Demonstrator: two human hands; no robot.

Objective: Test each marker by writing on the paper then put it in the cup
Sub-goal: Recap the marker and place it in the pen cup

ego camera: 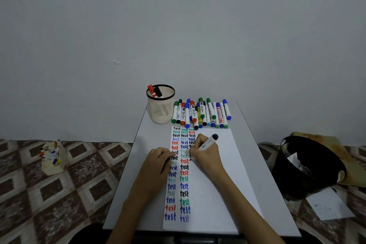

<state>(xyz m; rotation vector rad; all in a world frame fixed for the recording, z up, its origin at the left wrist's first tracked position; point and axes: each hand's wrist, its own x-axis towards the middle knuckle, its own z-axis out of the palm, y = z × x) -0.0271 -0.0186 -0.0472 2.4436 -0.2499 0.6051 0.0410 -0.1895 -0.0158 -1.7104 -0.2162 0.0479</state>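
A white paper (217,184) lies on the small grey table (142,164), filled at its left with columns of the word "test" in several colours. My right hand (206,154) grips a white marker (209,141) with a dark end, its tip hidden against the third column. My left hand (158,159) rests on the paper's left edge with fingers curled; something dark shows under them, what it is I cannot tell. A beige mesh cup (160,109) at the table's back left holds a red and a black marker. Several capped markers (201,114) lie in a row behind the paper.
A black bin (305,168) with paper scraps stands on the floor at the right, a loose sheet (328,206) beside it. At the left a small box of markers (52,157) sits on the patterned floor. A plain wall is behind the table.
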